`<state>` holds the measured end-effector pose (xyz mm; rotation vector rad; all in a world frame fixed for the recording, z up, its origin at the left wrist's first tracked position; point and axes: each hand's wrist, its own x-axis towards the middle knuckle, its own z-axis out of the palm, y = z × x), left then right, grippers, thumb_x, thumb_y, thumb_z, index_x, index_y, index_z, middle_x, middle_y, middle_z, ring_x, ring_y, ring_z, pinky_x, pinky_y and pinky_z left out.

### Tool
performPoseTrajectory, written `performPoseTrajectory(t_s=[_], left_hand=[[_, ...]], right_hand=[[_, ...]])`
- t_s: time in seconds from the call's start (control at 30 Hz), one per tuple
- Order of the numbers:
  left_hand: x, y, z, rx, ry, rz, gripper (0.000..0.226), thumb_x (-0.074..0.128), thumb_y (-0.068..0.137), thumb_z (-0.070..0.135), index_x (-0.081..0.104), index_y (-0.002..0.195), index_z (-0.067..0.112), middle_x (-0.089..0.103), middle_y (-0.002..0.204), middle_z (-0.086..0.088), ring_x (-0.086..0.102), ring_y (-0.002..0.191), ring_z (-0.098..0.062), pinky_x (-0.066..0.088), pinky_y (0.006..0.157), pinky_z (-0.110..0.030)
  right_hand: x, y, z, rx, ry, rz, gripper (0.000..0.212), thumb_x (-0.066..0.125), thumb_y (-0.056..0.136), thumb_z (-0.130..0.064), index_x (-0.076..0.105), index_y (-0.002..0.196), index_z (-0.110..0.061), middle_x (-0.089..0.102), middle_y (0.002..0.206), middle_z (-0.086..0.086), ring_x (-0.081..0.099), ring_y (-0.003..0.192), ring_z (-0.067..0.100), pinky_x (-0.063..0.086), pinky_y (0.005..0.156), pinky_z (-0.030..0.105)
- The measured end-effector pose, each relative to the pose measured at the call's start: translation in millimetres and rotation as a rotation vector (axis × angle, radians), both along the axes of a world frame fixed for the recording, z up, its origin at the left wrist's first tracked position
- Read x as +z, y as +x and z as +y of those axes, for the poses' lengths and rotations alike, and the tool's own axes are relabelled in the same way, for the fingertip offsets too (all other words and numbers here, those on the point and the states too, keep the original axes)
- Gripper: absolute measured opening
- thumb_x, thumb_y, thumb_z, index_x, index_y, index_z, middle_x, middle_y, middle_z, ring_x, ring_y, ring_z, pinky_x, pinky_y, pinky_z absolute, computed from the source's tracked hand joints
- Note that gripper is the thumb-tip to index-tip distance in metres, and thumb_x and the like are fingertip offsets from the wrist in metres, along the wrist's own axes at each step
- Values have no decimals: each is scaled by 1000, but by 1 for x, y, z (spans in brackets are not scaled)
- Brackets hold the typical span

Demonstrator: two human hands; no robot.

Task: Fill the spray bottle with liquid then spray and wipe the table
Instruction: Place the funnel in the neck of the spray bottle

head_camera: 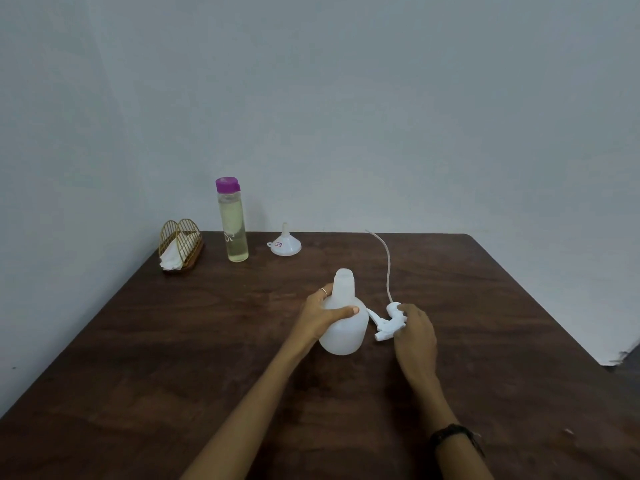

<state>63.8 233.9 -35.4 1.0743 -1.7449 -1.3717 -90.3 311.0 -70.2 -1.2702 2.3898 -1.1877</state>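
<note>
While the white spray bottle (344, 318) is gripped around its shoulder by the left hand (323, 315), thumb across the front and the other fingers hidden behind the body, it is kept upright on the dark wooden table (173, 358), near the middle, with its open neck pointing up. Just to its right, the detached spray head (387, 323) is held by the right hand (415, 336), whose curled fingers cover part of it, so the exact hold cannot be made out. Its nozzle end is pointed toward the viewer and slightly left, and its thin dip tube (387, 268) is seen curving up and away toward the far edge. Farther back, a white funnel (286, 242) is set mouth-down, spout up. Left of it, a tall clear bottle (232, 223) with a purple cap is stood upright, holding pale yellowish liquid. At the far left corner, white tissues are kept in a wire napkin holder (180, 244).
</note>
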Motion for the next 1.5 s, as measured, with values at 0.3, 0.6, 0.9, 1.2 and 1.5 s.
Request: performPoseTrajectory(t_s=[0.3,0.6,0.9,1.2,1.5], left_hand=[[-3,16,-7,-109,24,3,49,77,71,32,54,115,30,57,114,9,56,105,-10,50,86,-25],[13,47,-84,275,86,140,32,66,84,22,60,114,15,65,101,2,60,97,-13,50,73,-28],[6,30,-204,416,-55,-124,34,68,79,5,61,112,0,65,107,-16,61,98,-23,49,87,-36],[-12,21,-277,323,-159,-418,51,66,80,6,51,128,1,53,131,-18,50,121,-28,37,96,-29],[-24,1,-275,389,-171,-302,32,63,84,19,65,115,10,65,116,-10,58,108,-25,43,84,-26]], right_hand=[[47,25,-37,197,-323,-56,17,51,93,-8,67,100,-7,69,99,6,63,89,14,47,73,17],[108,33,-139,543,-46,-285,16,53,91,-13,65,100,-8,69,90,9,63,74,14,48,64,20],[82,29,-261,573,237,-215,21,56,89,-7,62,105,6,67,106,24,59,64,11,52,58,19],[51,17,-328,601,402,-161,45,66,84,-16,48,124,-6,57,108,11,55,86,18,47,62,23],[42,22,-342,573,350,-568,50,65,82,-4,50,129,-8,52,130,13,55,102,23,52,73,29]])
